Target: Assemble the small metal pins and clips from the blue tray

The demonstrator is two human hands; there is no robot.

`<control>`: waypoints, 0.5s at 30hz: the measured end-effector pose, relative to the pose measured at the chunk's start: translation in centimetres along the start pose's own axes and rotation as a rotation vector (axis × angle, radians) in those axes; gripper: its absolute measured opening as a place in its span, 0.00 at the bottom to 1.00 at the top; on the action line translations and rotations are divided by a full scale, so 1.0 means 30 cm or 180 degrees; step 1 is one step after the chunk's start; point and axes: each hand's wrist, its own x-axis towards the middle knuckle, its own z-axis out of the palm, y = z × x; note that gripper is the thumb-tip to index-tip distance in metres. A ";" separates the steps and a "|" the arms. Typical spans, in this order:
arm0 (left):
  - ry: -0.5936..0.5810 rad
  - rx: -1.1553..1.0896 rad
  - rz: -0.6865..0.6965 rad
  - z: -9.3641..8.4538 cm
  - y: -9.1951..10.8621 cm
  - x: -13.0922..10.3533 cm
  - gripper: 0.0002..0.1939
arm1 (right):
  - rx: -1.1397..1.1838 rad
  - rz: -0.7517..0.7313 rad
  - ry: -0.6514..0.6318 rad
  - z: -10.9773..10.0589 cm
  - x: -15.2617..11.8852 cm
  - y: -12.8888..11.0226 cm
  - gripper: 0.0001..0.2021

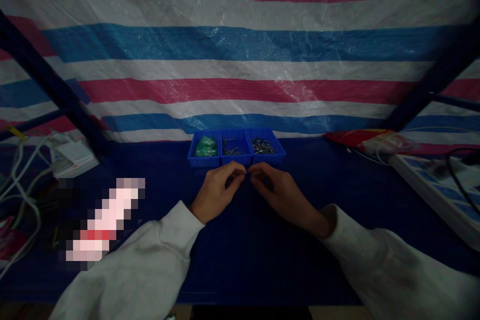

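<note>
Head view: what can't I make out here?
All in the head view:
Anything pinched by the left hand or right hand: too small and dark.
Pixelated patch: blocks hide what lies there.
Metallic pieces in the blue tray: shapes too small.
Right sleeve: cut off by the picture's edge.

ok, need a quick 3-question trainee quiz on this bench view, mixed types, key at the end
1. Multiple choice: which of the three blue compartments holds the green bundle, as the wearer sees them?
A) left
B) middle
C) right

2. True or false: the right compartment has more small metal pieces showing than the middle compartment.

3. Short answer: where are the left hand and right hand relative to the compartments, and to each other?

Key:
1. A
2. True
3. On the near side of the compartments, fingertips close together. Whether they hold anything is too small to tell.
</note>
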 end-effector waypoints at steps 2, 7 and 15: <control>-0.0048 0.0026 0.0048 -0.001 0.002 0.004 0.07 | -0.0051 -0.0039 0.0019 0.000 0.000 0.001 0.15; -0.0207 -0.0115 0.0107 0.002 0.004 0.005 0.11 | -0.0118 -0.0028 0.0007 -0.002 0.000 0.001 0.18; -0.0285 -0.0145 0.0231 0.005 0.009 -0.001 0.13 | -0.0346 -0.0081 -0.0054 -0.010 0.001 -0.010 0.07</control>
